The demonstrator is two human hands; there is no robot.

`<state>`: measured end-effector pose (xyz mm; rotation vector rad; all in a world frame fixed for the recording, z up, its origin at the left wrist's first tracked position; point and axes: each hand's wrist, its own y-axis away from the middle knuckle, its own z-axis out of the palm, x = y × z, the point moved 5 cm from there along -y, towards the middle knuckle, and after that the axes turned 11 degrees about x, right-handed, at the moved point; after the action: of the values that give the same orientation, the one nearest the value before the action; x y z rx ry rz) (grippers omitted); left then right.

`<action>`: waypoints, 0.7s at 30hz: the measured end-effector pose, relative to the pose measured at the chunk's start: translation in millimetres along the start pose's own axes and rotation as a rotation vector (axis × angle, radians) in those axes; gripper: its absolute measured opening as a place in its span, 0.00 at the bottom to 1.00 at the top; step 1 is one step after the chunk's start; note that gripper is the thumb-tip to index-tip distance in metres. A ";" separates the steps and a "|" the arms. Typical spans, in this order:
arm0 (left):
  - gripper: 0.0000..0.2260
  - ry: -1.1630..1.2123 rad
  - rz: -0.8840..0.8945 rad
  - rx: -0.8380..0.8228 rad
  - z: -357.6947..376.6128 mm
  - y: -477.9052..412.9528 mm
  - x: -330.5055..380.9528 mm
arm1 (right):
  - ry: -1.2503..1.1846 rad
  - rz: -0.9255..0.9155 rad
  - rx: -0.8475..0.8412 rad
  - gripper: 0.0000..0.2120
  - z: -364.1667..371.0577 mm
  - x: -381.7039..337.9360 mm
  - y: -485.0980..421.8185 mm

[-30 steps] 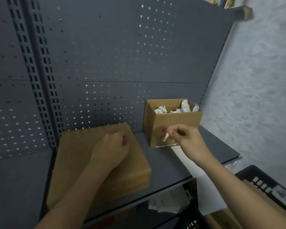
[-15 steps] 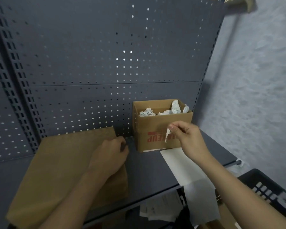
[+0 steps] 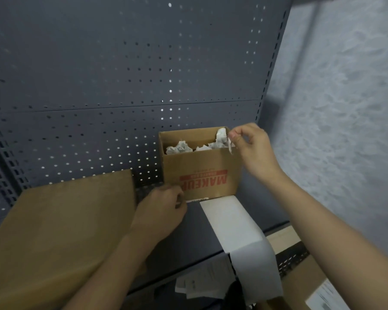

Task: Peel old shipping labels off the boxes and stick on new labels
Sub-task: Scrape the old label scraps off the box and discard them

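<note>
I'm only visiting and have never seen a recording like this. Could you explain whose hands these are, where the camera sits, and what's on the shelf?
There is no machine here. These are a person's two bare hands, filmed by one wide camera worn on the head, looking forward and down. The right hand pinches a scrap of white paper over the rim of a small open box printed MAKEUP, which holds crumpled paper. The left hand, fingers curled, sits by that box's lower corner, beside a large flat cardboard box. I cannot tell whether it grips anything. A white paper strip lies on the dark shelf and hangs over its edge. Behind stands a perforated metal panel.
</note>
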<state>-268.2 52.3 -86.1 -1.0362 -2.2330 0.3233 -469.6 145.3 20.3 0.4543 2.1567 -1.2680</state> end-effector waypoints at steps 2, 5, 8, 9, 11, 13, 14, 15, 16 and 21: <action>0.06 0.004 -0.008 -0.083 16.6 0.8 15.7 | 0.009 0.059 -0.024 0.12 4.5 11.8 -8.3; 0.10 -0.003 -0.025 -0.165 45.1 1.8 35.8 | 0.073 0.077 -0.019 0.08 5.9 29.9 -20.3; 0.20 -0.037 -0.066 -0.208 69.4 3.0 44.0 | 0.082 0.037 -0.006 0.07 2.6 35.4 -28.7; 0.24 -0.069 -0.088 -0.231 76.4 3.7 44.6 | 0.090 0.027 -0.008 0.07 2.5 36.3 -31.3; 0.30 -0.164 -0.111 -0.273 89.2 4.7 44.5 | 0.116 0.012 -0.008 0.08 2.9 38.5 -34.5; 0.32 -0.255 -0.112 -0.290 97.3 5.2 43.9 | 0.152 0.006 -0.018 0.07 5.0 40.5 -36.8; 0.32 -0.276 -0.114 -0.292 100.0 5.1 43.4 | 0.171 -0.003 -0.025 0.07 6.2 41.4 -38.2; 0.31 -0.278 -0.119 -0.291 101.4 4.5 42.7 | 0.193 -0.016 -0.031 0.07 8.0 43.3 -39.6; 0.29 -0.258 -0.129 -0.284 101.6 3.3 41.6 | 0.214 -0.034 -0.037 0.08 10.0 45.2 -40.9; 0.17 0.007 -0.191 -0.204 98.7 -3.9 32.2 | 0.224 -0.060 -0.043 0.10 18.7 49.2 -48.7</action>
<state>-349.8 78.5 -144.7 -0.9145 -2.3733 0.0090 -528.6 105.0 14.6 0.5399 2.3952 -1.2515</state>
